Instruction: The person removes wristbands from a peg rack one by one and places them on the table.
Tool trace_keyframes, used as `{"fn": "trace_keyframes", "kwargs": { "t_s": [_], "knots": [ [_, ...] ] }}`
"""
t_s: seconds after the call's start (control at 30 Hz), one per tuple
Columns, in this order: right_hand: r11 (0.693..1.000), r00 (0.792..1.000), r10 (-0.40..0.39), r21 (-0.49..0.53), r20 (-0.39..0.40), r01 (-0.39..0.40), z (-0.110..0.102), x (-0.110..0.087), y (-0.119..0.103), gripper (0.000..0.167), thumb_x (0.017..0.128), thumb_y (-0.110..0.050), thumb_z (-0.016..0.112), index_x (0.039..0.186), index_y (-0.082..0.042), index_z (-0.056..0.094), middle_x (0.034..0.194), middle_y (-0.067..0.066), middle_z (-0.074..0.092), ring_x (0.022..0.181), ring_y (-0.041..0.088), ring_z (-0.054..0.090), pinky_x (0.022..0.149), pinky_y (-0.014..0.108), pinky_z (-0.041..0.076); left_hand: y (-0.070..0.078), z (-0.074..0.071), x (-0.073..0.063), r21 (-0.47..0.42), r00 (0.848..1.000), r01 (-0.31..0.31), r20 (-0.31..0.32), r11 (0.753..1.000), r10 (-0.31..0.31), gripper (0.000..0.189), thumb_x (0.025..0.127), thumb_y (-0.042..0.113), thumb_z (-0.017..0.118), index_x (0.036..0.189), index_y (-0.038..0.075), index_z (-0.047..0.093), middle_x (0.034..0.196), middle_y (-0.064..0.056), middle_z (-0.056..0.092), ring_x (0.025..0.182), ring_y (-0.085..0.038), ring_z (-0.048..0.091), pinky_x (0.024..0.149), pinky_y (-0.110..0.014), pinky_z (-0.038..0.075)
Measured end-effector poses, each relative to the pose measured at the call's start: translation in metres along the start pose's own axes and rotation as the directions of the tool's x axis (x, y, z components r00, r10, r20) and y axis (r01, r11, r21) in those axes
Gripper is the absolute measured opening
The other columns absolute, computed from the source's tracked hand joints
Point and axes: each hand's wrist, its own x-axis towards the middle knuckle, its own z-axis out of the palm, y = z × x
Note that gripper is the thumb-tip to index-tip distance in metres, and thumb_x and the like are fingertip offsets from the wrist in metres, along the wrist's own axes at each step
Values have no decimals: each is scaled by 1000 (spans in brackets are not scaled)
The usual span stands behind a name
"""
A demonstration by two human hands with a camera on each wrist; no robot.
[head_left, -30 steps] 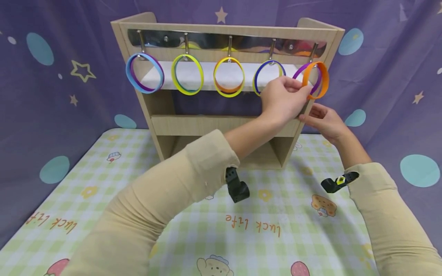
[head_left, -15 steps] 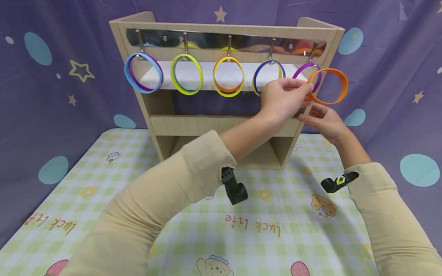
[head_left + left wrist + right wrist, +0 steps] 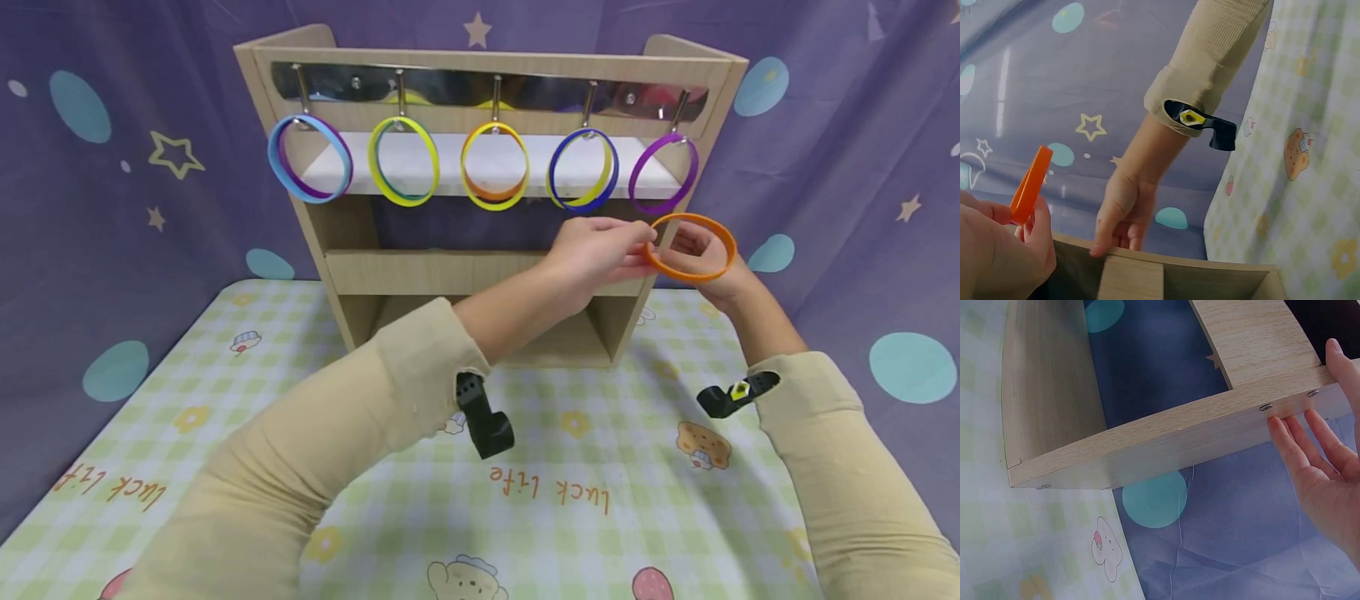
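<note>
My left hand [image 3: 592, 260] pinches an orange wristband [image 3: 732, 246] by its near edge, just below the hooks. It is off the hooks, tilted nearly flat, and overlaps my right hand [image 3: 707, 262] in the head view. The left wrist view shows the orange band [image 3: 1032, 184] between thumb and fingers. On the rightmost hook [image 3: 680, 112] a purple wristband [image 3: 660, 207] hangs alone. My right hand holds the side edge of the wooden shelf [image 3: 487, 271]; in the right wrist view its thumb lies at the front edge and its fingertips touch the outer side panel [image 3: 1179, 453].
Along the metal strip [image 3: 480, 87], the other hooks each carry two bands: a light blue band [image 3: 347, 158] with purple, a yellow-green band [image 3: 436, 158] with teal, a yellow band [image 3: 526, 158] with orange, and a blue band [image 3: 553, 167] with yellow. A checkered cloth [image 3: 420, 533] covers the table.
The left hand has drawn the orange wristband off the rightmost hook, then lowered it and tilted it flatter. The purple band stays on that hook. My right hand keeps its place.
</note>
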Motion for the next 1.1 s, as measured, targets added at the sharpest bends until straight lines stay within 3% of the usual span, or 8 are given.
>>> {"fn": "trace_keyframes", "kwargs": {
  "t_s": [0.1,0.2,0.3,0.4,0.5,0.93,1.0,1.1],
  "knots": [
    [980,996,63,-184,-70,-75,1,-1,-2,10,91,-21,65,99,-25,61,81,-16,62,84,10,55,77,18,51,-4,-5,2,-49,997,77,23,996,-76,6,92,2,60,93,-4,60,101,-22,70,68,-15,63,86,-32,61],
    [949,988,105,-284,-115,-134,1,-2,-3,22,89,-31,68,106,-21,57,80,-18,59,87,8,55,77,17,49,-9,-10,3,-94,990,141,38,985,-138,5,90,-2,59,93,-6,59,82,-15,65,70,-17,62,91,-34,59],
    [979,991,103,-169,-85,-116,0,-1,-2,43,90,-19,67,128,-10,50,93,-18,64,93,3,59,81,11,53,-14,-16,5,-106,983,180,46,978,-176,7,90,-3,59,95,-7,59,83,-14,64,86,-22,68,94,-34,58],
    [986,995,83,-137,-62,-91,0,0,-1,57,90,-14,67,139,-2,42,97,-20,65,91,-2,61,79,7,54,-17,-21,6,-114,976,214,55,970,-209,10,91,-3,58,100,-7,59,109,-21,68,111,-28,66,98,-35,56],
    [977,994,95,-186,-59,-105,0,-1,-2,58,91,-20,66,140,-4,41,98,-22,64,91,-3,61,78,8,55,-21,-26,7,-119,969,244,64,962,-238,16,91,-4,57,107,-8,59,132,-26,58,123,-32,59,101,-35,54],
    [974,993,107,-194,-50,-115,0,1,-2,57,91,-21,66,141,-9,41,102,-25,63,97,-5,60,80,7,53,-45,-41,16,-57,956,290,66,955,-286,33,91,-7,54,124,-11,53,135,-28,54,127,-32,55,105,-36,51],
    [974,993,107,-194,-51,-115,0,1,-2,57,91,-21,66,141,-9,41,102,-24,63,97,-5,60,81,7,53,-51,-44,18,-43,954,297,66,954,-294,28,92,-6,54,119,-11,56,132,-26,57,124,-30,58,105,-35,51],
    [974,993,105,-195,-51,-113,0,1,-2,57,91,-20,66,142,-9,41,103,-24,63,98,-5,59,81,7,53,-60,-47,21,-25,951,308,43,951,-306,14,90,-5,57,104,-7,60,116,-21,63,104,-25,66,102,-35,53]
  ]
}}
